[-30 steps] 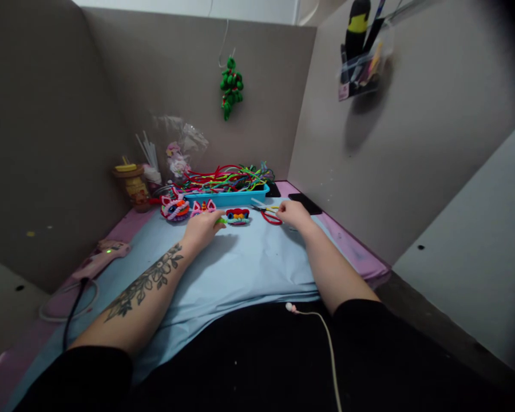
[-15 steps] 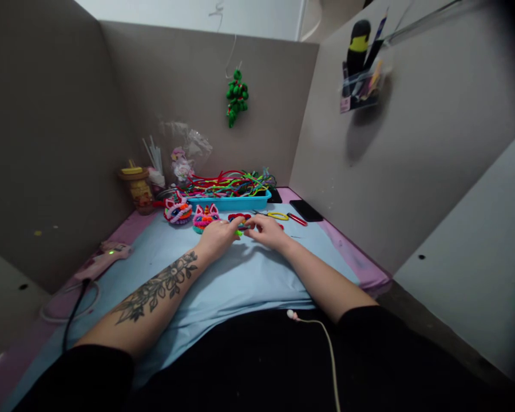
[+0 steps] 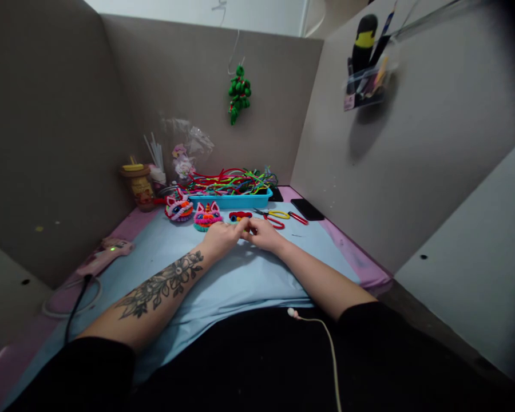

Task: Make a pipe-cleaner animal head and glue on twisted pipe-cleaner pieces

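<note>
My left hand (image 3: 223, 237) and my right hand (image 3: 264, 234) meet fingertip to fingertip on the light blue sheet (image 3: 223, 274) in the middle of the desk. Both pinch a small piece between them; it is mostly hidden by the fingers. Just beyond the fingertips lies a small red and blue pipe-cleaner piece (image 3: 240, 216). A pink cat-eared pipe-cleaner figure (image 3: 207, 216) sits to the left of it, and another figure (image 3: 178, 208) further left.
A blue tray (image 3: 229, 199) full of coloured pipe cleaners stands at the back. Scissors (image 3: 271, 216) and a red tool (image 3: 297, 218) lie right of my hands, a phone (image 3: 308, 209) beyond. A pink glue gun (image 3: 105, 256) with cable rests left. Grey partitions surround the desk.
My right hand left the scissors and came left to meet my left hand. Both hands drew slightly toward me, away from the red and blue piece.
</note>
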Motion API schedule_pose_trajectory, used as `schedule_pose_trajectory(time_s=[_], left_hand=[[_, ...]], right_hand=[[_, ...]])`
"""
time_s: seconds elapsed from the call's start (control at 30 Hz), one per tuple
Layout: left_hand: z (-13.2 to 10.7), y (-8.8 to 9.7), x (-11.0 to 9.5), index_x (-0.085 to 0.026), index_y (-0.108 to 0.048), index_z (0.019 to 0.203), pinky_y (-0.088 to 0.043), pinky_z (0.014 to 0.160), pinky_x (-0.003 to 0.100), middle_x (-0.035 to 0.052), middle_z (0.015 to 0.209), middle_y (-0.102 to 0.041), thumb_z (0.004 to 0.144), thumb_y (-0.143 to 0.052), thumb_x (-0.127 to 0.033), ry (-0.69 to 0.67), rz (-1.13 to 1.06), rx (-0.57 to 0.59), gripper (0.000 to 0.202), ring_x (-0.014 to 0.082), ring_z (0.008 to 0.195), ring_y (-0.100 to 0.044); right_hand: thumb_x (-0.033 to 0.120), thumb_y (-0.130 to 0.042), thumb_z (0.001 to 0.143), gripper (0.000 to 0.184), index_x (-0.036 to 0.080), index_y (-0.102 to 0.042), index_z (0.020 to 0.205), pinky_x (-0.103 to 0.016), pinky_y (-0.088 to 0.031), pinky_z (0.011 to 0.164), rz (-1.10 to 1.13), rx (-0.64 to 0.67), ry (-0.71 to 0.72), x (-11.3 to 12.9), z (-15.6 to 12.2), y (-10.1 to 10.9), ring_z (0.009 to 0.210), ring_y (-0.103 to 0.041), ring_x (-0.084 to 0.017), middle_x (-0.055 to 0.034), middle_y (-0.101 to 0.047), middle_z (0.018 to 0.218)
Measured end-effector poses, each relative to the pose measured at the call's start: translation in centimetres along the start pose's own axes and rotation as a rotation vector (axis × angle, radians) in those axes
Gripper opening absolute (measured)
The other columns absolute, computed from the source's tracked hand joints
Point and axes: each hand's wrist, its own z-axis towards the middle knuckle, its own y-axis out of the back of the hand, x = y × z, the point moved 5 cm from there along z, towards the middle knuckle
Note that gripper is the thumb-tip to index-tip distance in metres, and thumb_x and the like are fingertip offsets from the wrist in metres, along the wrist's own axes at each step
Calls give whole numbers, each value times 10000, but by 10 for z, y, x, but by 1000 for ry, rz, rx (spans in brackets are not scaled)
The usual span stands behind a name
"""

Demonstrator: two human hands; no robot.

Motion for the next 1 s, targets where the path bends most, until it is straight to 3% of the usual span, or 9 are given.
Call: schedule_pose_trajectory(time_s=[0.13,0.23,0.37,0.53,0.67,0.83,1.0], left_hand=[[1,-3,4,-167,-432,1281,-461,675,271,92,872,-683,823,-546,-227,40,-162,-12,476,198,774,-642],[-1,-9,17,-197,-504,1203,-473,741,282,87,1055,-650,778,-603,-222,148,-346,-59,437,199,901,-618],[-7,-17,35,-181,-621,972,-480,729,280,64,952,-657,803,-571,-250,215,-509,-111,189,170,798,-617],[-8,-14,36,-179,-600,1059,-464,791,297,81,1036,-648,792,-603,-300,120,-459,-165,294,199,923,-600],[-7,-11,32,-177,-637,951,-459,719,266,66,910,-675,835,-548,-275,76,-383,-174,176,172,813,-612],[-9,-9,31,-171,-659,900,-446,681,254,68,850,-682,861,-509,-287,40,-296,-230,193,164,769,-613],[-10,-10,31,-168,-667,915,-442,665,250,72,842,-684,858,-515,-285,27,-241,-222,200,163,763,-614]], right_hand=[[260,-576,750,120,154,-574,692,-221,-359,571,20,-25,-55,-5,1,2,592,-463,-102,12,-546,649],[277,-583,738,133,155,-581,686,-225,-353,574,29,-102,-97,-13,1,11,597,-463,-105,7,-547,649],[319,-589,734,164,160,-601,696,-227,-352,570,66,-124,-141,-25,1,19,597,-467,-110,9,-548,631],[328,-600,736,171,161,-617,703,-225,-354,561,114,-98,-127,-28,0,17,584,-464,-103,14,-552,635],[310,-609,749,159,158,-652,751,-229,-373,586,98,-77,-48,-23,1,13,617,-488,-108,-2,-586,687],[296,-613,782,201,177,-688,924,-248,-412,645,75,-55,45,-14,1,10,687,-531,-125,-28,-614,777],[289,-610,808,138,176,-689,799,-292,-422,749,-90,-24,129,-7,0,8,765,-544,-152,-39,-606,786]])
